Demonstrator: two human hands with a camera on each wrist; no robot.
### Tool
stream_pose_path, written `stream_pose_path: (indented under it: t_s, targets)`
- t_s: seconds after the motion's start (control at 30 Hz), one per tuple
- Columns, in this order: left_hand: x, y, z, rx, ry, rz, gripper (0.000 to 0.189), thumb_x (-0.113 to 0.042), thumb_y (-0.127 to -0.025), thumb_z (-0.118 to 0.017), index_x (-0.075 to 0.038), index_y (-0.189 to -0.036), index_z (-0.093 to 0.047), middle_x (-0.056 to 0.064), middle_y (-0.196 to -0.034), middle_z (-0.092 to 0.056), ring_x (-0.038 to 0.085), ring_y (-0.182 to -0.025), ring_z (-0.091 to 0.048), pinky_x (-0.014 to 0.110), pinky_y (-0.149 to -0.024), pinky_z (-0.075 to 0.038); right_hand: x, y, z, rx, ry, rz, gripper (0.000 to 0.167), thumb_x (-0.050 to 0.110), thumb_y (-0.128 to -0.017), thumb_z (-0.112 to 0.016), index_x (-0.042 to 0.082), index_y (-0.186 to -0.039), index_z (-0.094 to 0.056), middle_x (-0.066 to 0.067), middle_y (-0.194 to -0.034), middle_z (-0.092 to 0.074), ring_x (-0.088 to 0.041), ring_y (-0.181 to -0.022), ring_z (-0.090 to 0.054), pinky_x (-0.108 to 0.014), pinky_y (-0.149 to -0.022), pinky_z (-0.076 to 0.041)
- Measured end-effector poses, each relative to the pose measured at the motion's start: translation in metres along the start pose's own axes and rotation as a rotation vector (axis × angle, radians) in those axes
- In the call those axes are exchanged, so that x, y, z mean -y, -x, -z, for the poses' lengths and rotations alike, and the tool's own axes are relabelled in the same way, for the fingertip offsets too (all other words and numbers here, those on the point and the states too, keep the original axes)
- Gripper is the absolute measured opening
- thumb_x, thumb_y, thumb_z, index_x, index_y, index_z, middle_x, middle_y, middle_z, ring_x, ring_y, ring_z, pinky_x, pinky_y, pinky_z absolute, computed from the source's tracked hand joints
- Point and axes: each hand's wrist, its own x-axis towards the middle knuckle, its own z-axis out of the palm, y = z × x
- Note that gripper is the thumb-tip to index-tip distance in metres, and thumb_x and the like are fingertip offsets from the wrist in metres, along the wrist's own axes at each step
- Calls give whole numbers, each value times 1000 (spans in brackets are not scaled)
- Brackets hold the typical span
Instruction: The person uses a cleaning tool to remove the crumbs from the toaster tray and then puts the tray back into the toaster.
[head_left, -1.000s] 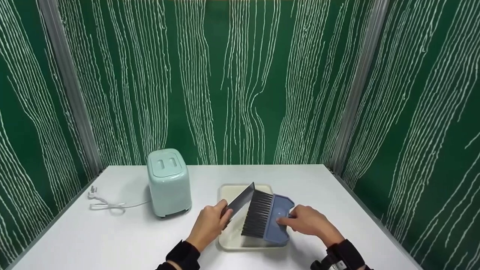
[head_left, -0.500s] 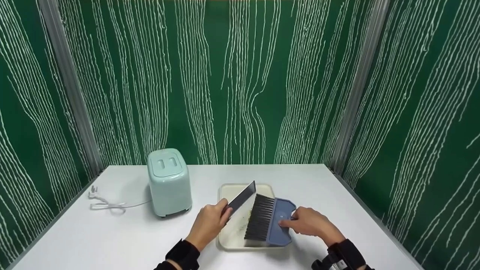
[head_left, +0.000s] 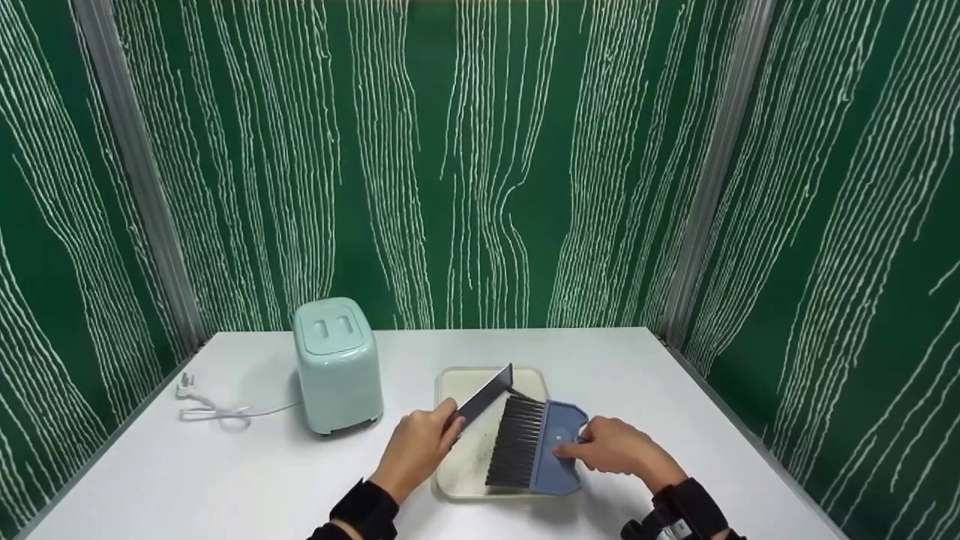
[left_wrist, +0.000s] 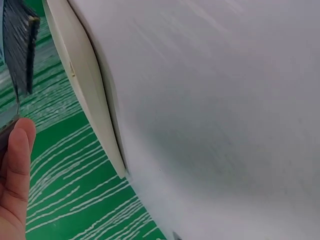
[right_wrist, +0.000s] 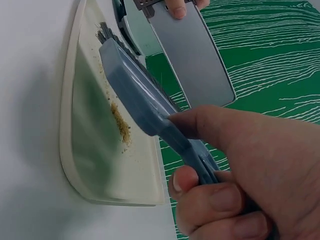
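My left hand [head_left: 420, 444] grips one end of a flat grey metal crumb tray [head_left: 486, 394], which is tilted over a shallow cream tray [head_left: 459, 484]. The crumb tray's face [right_wrist: 192, 55] shows in the right wrist view. Thumb on top and fingers curled round the handle, my right hand [head_left: 619, 444] holds a blue brush [head_left: 556, 450] with dark bristles [head_left: 516, 442]. The bristles point left over the cream tray, close by the crumb tray. Brownish crumbs [right_wrist: 120, 125] lie in the cream tray under the brush.
A mint-green toaster [head_left: 341, 371] with its lid on stands at the left of the white table [head_left: 300, 487]. Its white cord and plug [head_left: 214, 407] lie beside it. Green walls with white lines [head_left: 487, 165] enclose the table's back and sides.
The brush has moved slightly toward me along the crumb tray, its bristles drawing away from the crumb tray's upper end. The left hand and crumb tray have barely moved.
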Motion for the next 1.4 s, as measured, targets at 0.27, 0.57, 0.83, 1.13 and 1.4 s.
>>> stream_pose_path:
  t_s: [0.27, 0.57, 0.83, 1.13, 1.4]
  targets:
    - [0, 1, -2, -22, -26, -18, 20, -23, -106, -68, -16, -91, -56, -1, -63, -62, 13, -56, -55, 34, -51, -43, 1, 1, 4, -32, 0, -4, 50, 57, -90, -74, 15, -65, -66, 6, -61, -59, -12, -56, -48, -28, -53, -34]
    - [2, 3, -4, -36, -22, -34, 20, -23, -105, -69, -16, -91, -56, -2, -62, -62, 14, -55, -57, 33, -49, -43, 0, 2, -2, 0, -5, 33, 49, 57, -89, -75, 17, -62, -64, 8, -58, -56, -11, -53, -44, -28, -50, -31]
    - [2, 3, -5, -26, -12, 11, 21, -24, -104, -70, -16, -92, -56, 0, -64, -59, 16, -55, -54, 34, -50, -42, 8, 9, 0, 44, -60, 129, 50, 56, -91, -74, 21, -59, -59, 11, -56, -50, -9, -52, -39, -27, -50, -27]
    - [2, 2, -5, -10, 15, 25, 22, -28, -105, -69, -15, -94, -55, 1, -65, -59, 19, -57, -57, 36, -52, -44, 28, 16, -15, 163, -70, 248, 48, 54, -89, -77, 19, -59, -65, 13, -54, -52, -6, -54, -41, -24, -53, -31]
    - [2, 1, -6, -18, 20, 4, 23, -31, -106, -68, -16, -94, -56, 2, -65, -61, 21, -57, -61, 36, -51, -45, 26, 8, -24, 129, -32, 220, 55, 56, -89, -77, 9, -61, -70, 13, -53, -52, -8, -54, -44, -26, -52, -31]
